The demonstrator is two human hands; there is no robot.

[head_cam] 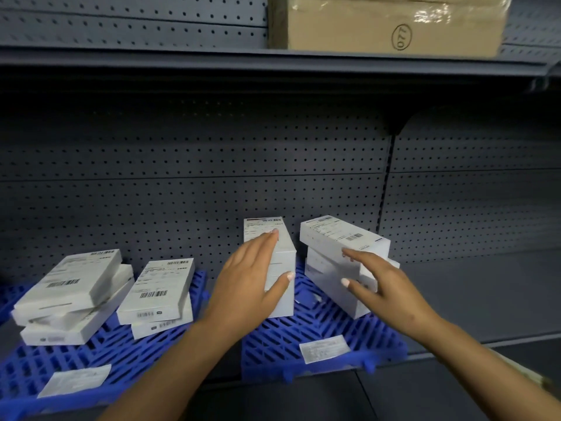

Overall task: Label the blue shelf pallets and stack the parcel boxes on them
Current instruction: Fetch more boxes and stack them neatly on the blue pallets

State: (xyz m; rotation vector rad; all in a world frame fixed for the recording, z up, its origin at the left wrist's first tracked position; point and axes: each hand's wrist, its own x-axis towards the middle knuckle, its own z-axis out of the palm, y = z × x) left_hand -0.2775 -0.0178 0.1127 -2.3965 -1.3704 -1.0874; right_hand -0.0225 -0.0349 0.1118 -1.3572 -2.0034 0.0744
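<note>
Two bare forearms reach in from the bottom edge toward a grey metal shelf [473,302]. The left hand [252,278] lies flat against a tall stack of white boxes [280,268], fingers straight along its top and thumb spread across the front face — touching, not gripping. The right hand [382,284] has its fingers spread and relaxed against the front of a second, uneven stack [343,262] just to the right, whose top box sits skewed. Both stacks stand on the right blue pallet [306,335], which carries a white label [324,348] near its front edge. The left blue pallet [100,350] has its own label [74,380] at the front and holds two more stacks — a loose, tilted one at far left [69,296] and a neater one [161,293] beside it. On the upper shelf sits a brown carton [391,22], and a pegboard wall [194,177] backs the shelving.
</note>
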